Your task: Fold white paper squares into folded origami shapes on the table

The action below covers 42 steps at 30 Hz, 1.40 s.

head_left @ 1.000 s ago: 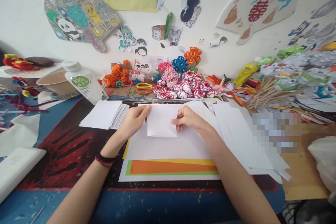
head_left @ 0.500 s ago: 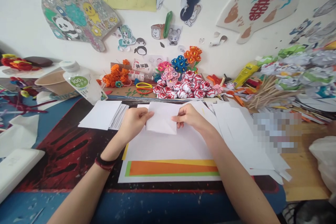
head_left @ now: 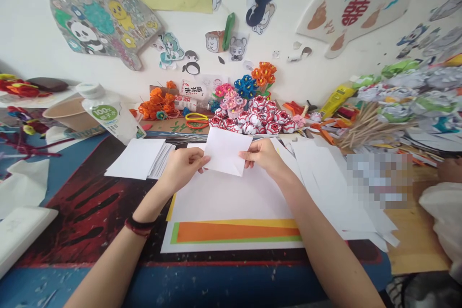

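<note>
A small white square of paper [head_left: 228, 151] is held up, slightly tilted, above large white sheets [head_left: 231, 197]. My left hand [head_left: 189, 161] pinches its left edge between thumb and fingers. At the right edge, my right hand [head_left: 258, 156] grips it the same way. To the left of my left hand lies a stack of white paper squares [head_left: 135, 158]. Orange, yellow and green paper strips [head_left: 234, 232] lie in front of the large sheets.
Red-and-white paper flowers [head_left: 260, 118] and orange flowers [head_left: 157, 103] stand along the wall. A white bottle [head_left: 110, 115] is at the back left. More white sheets [head_left: 328, 187] and flowers on sticks [head_left: 361, 127] are on the right. A white box [head_left: 25, 236] lies front left.
The paper square has been raised and tilted so that its face shows more, its top edge now reaching up to the red-and-white flowers. Both hands still hold its sides. The view has shifted slightly.
</note>
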### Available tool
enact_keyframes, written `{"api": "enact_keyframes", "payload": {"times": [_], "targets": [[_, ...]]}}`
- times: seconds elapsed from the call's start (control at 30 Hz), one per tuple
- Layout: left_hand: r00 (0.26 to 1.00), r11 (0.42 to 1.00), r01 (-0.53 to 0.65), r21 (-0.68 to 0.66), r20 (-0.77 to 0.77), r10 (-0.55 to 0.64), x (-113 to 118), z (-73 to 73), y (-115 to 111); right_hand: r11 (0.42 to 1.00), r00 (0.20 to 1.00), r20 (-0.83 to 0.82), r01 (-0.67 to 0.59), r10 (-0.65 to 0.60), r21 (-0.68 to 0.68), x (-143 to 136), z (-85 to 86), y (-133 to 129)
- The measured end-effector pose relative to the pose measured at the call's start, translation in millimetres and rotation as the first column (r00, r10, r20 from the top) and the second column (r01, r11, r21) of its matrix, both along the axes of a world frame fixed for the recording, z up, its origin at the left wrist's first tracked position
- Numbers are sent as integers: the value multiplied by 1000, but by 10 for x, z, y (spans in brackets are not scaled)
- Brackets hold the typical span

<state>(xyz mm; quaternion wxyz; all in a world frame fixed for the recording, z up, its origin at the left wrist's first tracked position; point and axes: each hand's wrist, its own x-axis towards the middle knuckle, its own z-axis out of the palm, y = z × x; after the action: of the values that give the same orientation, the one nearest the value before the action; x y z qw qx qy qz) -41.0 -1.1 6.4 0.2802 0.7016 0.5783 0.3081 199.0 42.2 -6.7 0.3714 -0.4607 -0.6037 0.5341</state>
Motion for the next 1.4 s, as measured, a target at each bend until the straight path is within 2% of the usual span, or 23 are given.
{"api": "enact_keyframes", "payload": {"times": [0.07,0.2,0.37,0.43,0.5,0.6,0.67,0.77,0.83,0.93,1.0,1.1,1.17,1.27,1.4], "targets": [[1000,1000,-2,9,3,2,6,-10,4,1000,1000,-9,-2,2,-13,-8,6,-2],[995,989,-87,115,-45,93,27,-16,12,1000,999,-40,1,-1,-18,-33,26,-9],[996,987,-84,139,-10,86,42,-42,12,997,989,-126,77,-77,0,-29,46,-16],[992,983,-122,139,49,116,48,-58,18,998,987,-150,62,-62,-5,-31,50,-21],[979,985,-149,85,156,135,55,-66,26,999,986,-161,43,-46,-17,-40,54,-28],[924,989,-144,-28,354,145,53,-56,32,999,986,-168,1,-7,-37,-41,60,-34],[901,989,-138,-45,410,144,34,-39,30,996,987,-152,-66,56,-62,-13,64,-28],[935,989,-150,-13,325,146,-18,-10,25,982,984,-97,-158,148,-99,69,87,-6],[958,991,-131,-22,255,132,-49,5,22,990,988,-82,-133,128,-49,122,124,1],[973,993,-7,-118,228,34,-55,17,15,997,995,-77,-63,66,48,153,191,-21],[980,980,82,-181,195,-46,-28,22,5,992,990,-52,-128,129,19,137,208,-50],[984,965,155,-212,122,-131,27,32,-18,963,965,-77,-255,249,-82,94,163,-76],[980,960,190,-206,101,-173,50,37,-30,958,963,-116,-256,242,-125,77,113,-71],[981,968,182,-172,103,-166,52,36,-30,972,978,-122,-184,167,-147,89,85,-54],[996,998,56,16,66,-57,73,25,-20,981,987,-104,-135,121,-142,104,131,-66]]}}
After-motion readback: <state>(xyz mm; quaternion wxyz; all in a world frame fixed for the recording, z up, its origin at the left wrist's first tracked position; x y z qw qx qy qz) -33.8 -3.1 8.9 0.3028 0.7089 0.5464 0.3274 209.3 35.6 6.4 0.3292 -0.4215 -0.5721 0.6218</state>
